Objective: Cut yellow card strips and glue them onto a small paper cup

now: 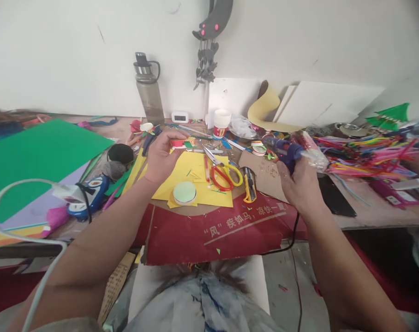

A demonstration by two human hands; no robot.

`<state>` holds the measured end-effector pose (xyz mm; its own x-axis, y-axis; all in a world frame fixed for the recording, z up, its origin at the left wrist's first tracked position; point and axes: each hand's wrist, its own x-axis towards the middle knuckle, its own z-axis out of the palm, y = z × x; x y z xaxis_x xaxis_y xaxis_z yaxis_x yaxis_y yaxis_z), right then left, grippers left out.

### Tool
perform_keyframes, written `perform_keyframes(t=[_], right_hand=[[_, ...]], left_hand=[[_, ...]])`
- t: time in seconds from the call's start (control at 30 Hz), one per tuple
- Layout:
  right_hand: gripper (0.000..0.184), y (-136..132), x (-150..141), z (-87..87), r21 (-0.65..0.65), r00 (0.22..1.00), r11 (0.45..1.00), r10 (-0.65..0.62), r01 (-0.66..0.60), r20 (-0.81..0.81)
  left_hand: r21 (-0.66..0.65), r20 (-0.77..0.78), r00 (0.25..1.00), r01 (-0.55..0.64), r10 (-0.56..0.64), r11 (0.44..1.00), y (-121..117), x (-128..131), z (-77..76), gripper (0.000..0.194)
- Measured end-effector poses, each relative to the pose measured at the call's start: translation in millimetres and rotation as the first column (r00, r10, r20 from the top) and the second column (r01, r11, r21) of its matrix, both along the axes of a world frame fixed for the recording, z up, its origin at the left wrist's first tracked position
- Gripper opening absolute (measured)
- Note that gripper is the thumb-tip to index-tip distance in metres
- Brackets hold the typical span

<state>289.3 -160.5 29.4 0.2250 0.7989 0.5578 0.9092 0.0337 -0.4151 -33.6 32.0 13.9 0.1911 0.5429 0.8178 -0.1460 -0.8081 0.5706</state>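
My left hand (pixel 164 157) pinches a small red, white and green paper piece (pixel 181 143) above the yellow paper (pixel 171 173). In my right hand (pixel 299 184) is a blue glue gun (pixel 286 152), its nozzle pointing left and its cord hanging off the table edge. Scissors (pixel 221 170) with red and yellow handles lie between my hands, beside a yellow utility knife (pixel 250 186). Nearer me, a round pale green-topped disc (pixel 184 192) rests on the yellow paper. Another small round paper piece (pixel 258 148) lies near the gun's nozzle.
A tall water bottle (pixel 149 92) and a paper cup (pixel 222 123) stand along the wall. Green sheets (pixel 46 152) and a power strip (pixel 88 198) lie left. Bright pipe cleaners (pixel 365 154) and a black phone (pixel 336 196) are right. Red cardboard (pixel 212 235) overhangs the front edge.
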Motion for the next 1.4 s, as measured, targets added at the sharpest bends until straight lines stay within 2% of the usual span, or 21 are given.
perform_keyframes(t=[0.1, 0.17, 0.23, 0.3, 0.4, 0.47, 0.57, 0.63, 0.67, 0.7, 0.77, 0.83, 0.87, 0.97, 1.13, 1.27, 1.4], right_hand=[[0.047, -22.8, 19.9, -15.1, -0.107, 0.915, 0.966, -0.183, 0.235, 0.359], [0.047, -28.5, 28.9, -27.6, -0.210, 0.832, 0.908, -0.214, 0.363, 0.512], [0.047, -27.2, 35.6, -40.6, -0.307, 0.774, 0.844, -0.183, 0.440, 0.606], [0.049, -22.8, 40.6, -51.6, -0.378, 0.755, 0.802, -0.133, 0.463, 0.642], [0.051, -20.0, 45.6, -58.8, -0.404, 0.788, 0.810, -0.112, 0.425, 0.605], [0.049, -22.8, 45.4, -54.5, -0.377, 0.816, 0.822, -0.171, 0.427, 0.552], [0.041, -26.1, 30.8, -34.9, -0.277, 0.820, 0.850, -0.267, 0.447, 0.506], [0.032, -21.1, 7.1, -18.7, -0.172, 0.891, 0.941, -0.203, 0.293, 0.406], [0.026, -15.5, -8.9, -11.5, -0.125, 0.940, 0.980, -0.109, 0.156, 0.324], [0.022, -7.9, -26.9, -5.6, -0.105, 0.971, 0.994, 0.017, 0.008, 0.236], [0.015, 11.6, -65.1, 1.4, -0.123, 0.958, 0.961, 0.263, -0.249, 0.116], [0.012, 33.9, -99.5, 2.5, -0.217, 0.901, 0.886, 0.431, -0.410, 0.057], [0.011, 44.9, -113.3, 1.4, -0.289, 0.881, 0.853, 0.470, -0.435, 0.061], [0.014, 72.6, -137.7, -5.5, -0.481, 0.867, 0.798, 0.479, -0.363, 0.140], [0.015, 92.7, -142.3, -13.3, -0.648, 0.856, 0.722, 0.474, -0.244, 0.207], [0.017, 90.6, -143.5, -11.7, -0.654, 0.845, 0.724, 0.476, -0.219, 0.244], [0.027, 84.3, -148.1, -9.8, -0.635, 0.836, 0.752, 0.456, -0.180, 0.303]], left_hand=[[-0.044, 0.022, 1.000, 0.001, 0.000, 0.999, 3.9, 1.1, -0.9, 0.034], [-0.043, 0.049, 0.999, 0.020, -0.018, 0.999, 6.8, 1.2, -1.6, 0.037], [-0.023, 0.055, 0.998, 0.029, -0.027, 0.999, 9.1, 1.1, -2.6, 0.038], [-0.012, 0.050, 0.998, 0.035, -0.035, 0.999, 10.6, 1.3, -4.0, 0.036], [-0.008, 0.038, 0.998, 0.044, -0.044, 0.999, 12.2, 2.0, -6.5, 0.034], [-0.004, 0.042, 0.998, 0.055, -0.055, 0.998, 13.2, 2.6, -7.4, 0.034], [0.000, 0.052, 0.996, 0.068, -0.068, 0.998, 13.9, 3.1, -6.5, 0.035], [-0.009, 0.046, 0.997, 0.063, -0.063, 0.998, 13.7, 3.0, -5.0, 0.035], [-0.016, 0.041, 0.997, 0.060, -0.059, 0.998, 13.6, 3.0, -4.4, 0.036], [-0.022, 0.038, 0.998, 0.057, -0.057, 0.998, 13.6, 2.9, -3.9, 0.036], [-0.032, 0.039, 0.998, 0.059, -0.058, 0.998, 14.3, 2.5, -3.8, 0.038], [-0.038, 0.043, 0.997, 0.070, -0.068, 0.997, 15.6, 2.1, -4.5, 0.040], [-0.042, 0.044, 0.996, 0.074, -0.072, 0.996, 16.2, 1.9, -5.1, 0.041], [-0.071, 0.041, 0.998, 0.055, -0.052, 0.996, 16.7, 1.6, -7.2, 0.044], [-0.141, 0.034, 0.999, 0.037, -0.032, 0.989, 11.9, 4.1, -8.8, 0.047], [-0.191, 0.054, 0.997, 0.057, -0.048, 0.980, 7.3, 6.7, -7.5, 0.048], [-0.223, 0.060, 0.996, 0.074, -0.062, 0.972, 4.1, 7.6, -7.0, 0.045]])
